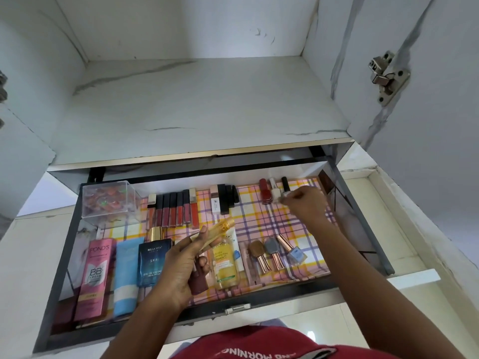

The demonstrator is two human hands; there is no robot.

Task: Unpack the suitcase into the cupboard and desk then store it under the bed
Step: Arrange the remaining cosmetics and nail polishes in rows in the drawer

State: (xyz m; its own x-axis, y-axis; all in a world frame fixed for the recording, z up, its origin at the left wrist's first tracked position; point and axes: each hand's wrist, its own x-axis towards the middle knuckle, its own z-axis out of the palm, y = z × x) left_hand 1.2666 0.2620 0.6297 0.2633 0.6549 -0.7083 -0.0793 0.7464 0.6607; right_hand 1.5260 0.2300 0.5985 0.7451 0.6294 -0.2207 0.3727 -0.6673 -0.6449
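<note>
— Both hands are occupied over the drawer (62, 244): a yellow bottle (216, 235) is gripped by the left hand (181, 265), and a small bottle (281, 196) is pinched by the right hand (307, 203) at the drawer's far right.

— How much is done?

— Cosmetics are already laid in rows inside the drawer. The suitcase is not seen, so storing it is judged still pending.

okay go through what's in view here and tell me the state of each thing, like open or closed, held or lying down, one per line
Drawer: pulled open.
Cupboard door: swung open.
Left hand: holds a yellow tube tilted over the drawer.
Right hand: fingers pinch a small bottle at the back row.
Red nail polish: lying flat, capped.
Lip gloss row: lying side by side.
Clear box: lidded, upright.
Yellow Garnier bottle: lying flat.
</note>
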